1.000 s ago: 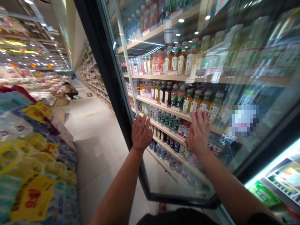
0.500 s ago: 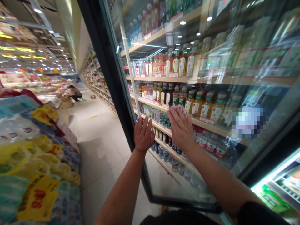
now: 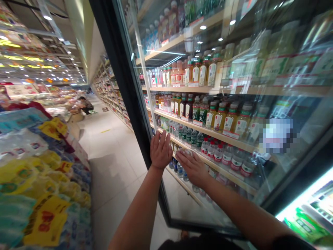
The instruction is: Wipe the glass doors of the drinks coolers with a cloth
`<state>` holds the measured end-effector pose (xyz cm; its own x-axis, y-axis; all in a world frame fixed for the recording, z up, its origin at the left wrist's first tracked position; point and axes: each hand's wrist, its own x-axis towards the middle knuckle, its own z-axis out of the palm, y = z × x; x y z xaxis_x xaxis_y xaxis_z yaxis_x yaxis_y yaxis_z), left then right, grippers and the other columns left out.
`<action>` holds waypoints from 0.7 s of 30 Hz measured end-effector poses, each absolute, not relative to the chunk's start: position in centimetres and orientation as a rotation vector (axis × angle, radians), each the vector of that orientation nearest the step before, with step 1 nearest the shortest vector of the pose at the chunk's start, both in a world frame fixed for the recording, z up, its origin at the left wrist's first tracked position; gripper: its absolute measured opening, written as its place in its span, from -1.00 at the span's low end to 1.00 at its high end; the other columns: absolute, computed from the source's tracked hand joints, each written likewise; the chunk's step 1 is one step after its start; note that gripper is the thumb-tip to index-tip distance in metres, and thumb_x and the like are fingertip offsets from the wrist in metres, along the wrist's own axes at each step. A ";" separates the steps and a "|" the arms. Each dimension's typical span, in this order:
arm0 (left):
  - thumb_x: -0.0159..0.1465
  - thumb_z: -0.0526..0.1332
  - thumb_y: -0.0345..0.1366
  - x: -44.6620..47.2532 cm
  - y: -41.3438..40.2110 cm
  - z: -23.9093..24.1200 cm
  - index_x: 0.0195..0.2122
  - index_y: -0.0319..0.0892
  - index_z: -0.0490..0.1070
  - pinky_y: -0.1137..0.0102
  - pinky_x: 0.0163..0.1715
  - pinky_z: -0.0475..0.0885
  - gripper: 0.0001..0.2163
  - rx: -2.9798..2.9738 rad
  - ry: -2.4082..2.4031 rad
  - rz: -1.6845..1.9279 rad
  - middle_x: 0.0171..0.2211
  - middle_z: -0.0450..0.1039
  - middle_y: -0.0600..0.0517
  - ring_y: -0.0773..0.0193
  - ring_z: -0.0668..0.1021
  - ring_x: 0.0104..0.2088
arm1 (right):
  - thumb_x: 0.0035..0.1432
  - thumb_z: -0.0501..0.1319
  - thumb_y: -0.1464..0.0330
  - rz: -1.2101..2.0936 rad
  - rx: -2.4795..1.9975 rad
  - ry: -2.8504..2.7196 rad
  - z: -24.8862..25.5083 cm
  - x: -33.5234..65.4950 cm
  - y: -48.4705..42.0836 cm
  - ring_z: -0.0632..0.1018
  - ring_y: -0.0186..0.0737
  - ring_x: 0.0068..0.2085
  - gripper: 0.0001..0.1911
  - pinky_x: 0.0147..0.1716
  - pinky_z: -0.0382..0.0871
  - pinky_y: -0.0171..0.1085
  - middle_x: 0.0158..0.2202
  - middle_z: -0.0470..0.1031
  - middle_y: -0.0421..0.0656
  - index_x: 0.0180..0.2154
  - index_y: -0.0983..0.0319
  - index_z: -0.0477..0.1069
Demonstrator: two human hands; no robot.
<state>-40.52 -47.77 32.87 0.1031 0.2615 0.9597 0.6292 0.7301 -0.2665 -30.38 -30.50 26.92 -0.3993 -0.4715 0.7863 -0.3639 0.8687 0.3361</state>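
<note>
A glass cooler door (image 3: 179, 210) with a black frame (image 3: 125, 78) stands swung open before me. My left hand (image 3: 160, 151) lies open against the glass close to the frame, fingers pointing up. To its right and a little lower, my right hand (image 3: 194, 169) presses a crumpled whitish cloth (image 3: 186, 152) on the pane. Most of the cloth is hidden beneath the fingers. Through or in the glass show shelves of bottled drinks (image 3: 218, 118).
At the left, a pile of plastic-wrapped packs (image 3: 49, 180) carries yellow price signs (image 3: 45, 222). A tiled aisle (image 3: 111, 152) runs back beside long shelves (image 3: 111, 83), with a person (image 3: 85, 105) sitting far off. A lit cooler interior (image 3: 309, 215) opens at lower right.
My right hand has slid down and leftward over the glass with the cloth, its fingers now pointing more to the left. The left hand has stayed nearly in place.
</note>
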 end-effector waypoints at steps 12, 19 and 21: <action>0.37 0.05 -0.34 -40.8 -48.0 32.8 0.37 -0.20 0.14 0.11 0.36 0.12 -0.47 -0.759 -1.482 -0.300 0.30 0.27 -0.18 0.06 0.12 0.41 | 0.31 0.01 0.53 -0.160 0.768 -2.077 26.5 -29.9 -29.5 0.29 -0.28 0.35 -0.46 0.35 0.15 -0.17 0.31 0.34 -0.10 0.29 0.27 0.27; 0.35 0.06 -0.35 -41.0 -48.0 32.6 0.39 -0.19 0.09 0.10 0.35 0.17 -0.44 -0.774 -1.490 -0.305 0.33 0.23 -0.16 0.05 0.12 0.41 | 0.29 0.01 0.55 -0.181 0.695 -2.065 27.0 -28.4 -27.3 0.32 -0.29 0.34 -0.42 0.36 0.11 -0.17 0.26 0.41 -0.10 0.31 0.23 0.24; 0.35 0.06 -0.35 -41.1 -48.0 32.6 0.40 -0.18 0.08 0.10 0.35 0.17 -0.44 -0.773 -1.486 -0.308 0.32 0.24 -0.15 0.05 0.13 0.41 | 0.28 0.00 0.58 -0.187 0.620 -2.036 27.5 -28.3 -26.6 0.33 -0.30 0.33 -0.39 0.39 0.02 -0.17 0.25 0.43 -0.11 0.33 0.21 0.22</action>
<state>-41.10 -48.01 32.62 0.1012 0.2686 0.9579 0.6276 0.7298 -0.2710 -28.28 -26.56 27.47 -0.4065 -0.4988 0.7655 -0.3506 0.8588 0.3735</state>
